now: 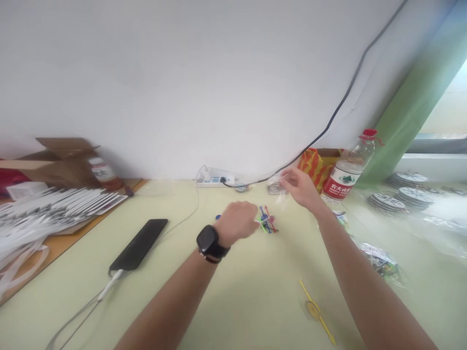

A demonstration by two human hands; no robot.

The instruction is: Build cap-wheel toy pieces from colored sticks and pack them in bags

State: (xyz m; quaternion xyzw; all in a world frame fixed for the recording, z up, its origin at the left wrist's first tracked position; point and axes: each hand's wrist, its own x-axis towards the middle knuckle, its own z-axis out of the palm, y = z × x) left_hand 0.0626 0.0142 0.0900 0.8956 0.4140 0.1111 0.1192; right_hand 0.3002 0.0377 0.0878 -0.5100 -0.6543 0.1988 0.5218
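Note:
My left hand (pixel 239 223), with a black watch on its wrist, is closed with its fingers curled under and mostly hidden. Right at its fingertips is a small cluster of plastic arrows (pixel 268 219) in blue, red and green; whether the hand grips them I cannot tell. A bit of a blue round piece (pixel 218 217) shows behind this hand. Farther back, my right hand (pixel 297 185) pinches what looks like a thin clear plastic bag (pixel 280 198), blurred against the table. A yellow arrow with a round middle (pixel 313 309) lies on the table between my forearms.
A phone (pixel 139 244) on a charging cable lies at left, near stacked white pieces (pixel 62 214). By the wall sits a power strip (pixel 213 177). At right stand a large water bottle (pixel 345 170), bagged parts (pixel 381 260) and stacked discs (pixel 386 202).

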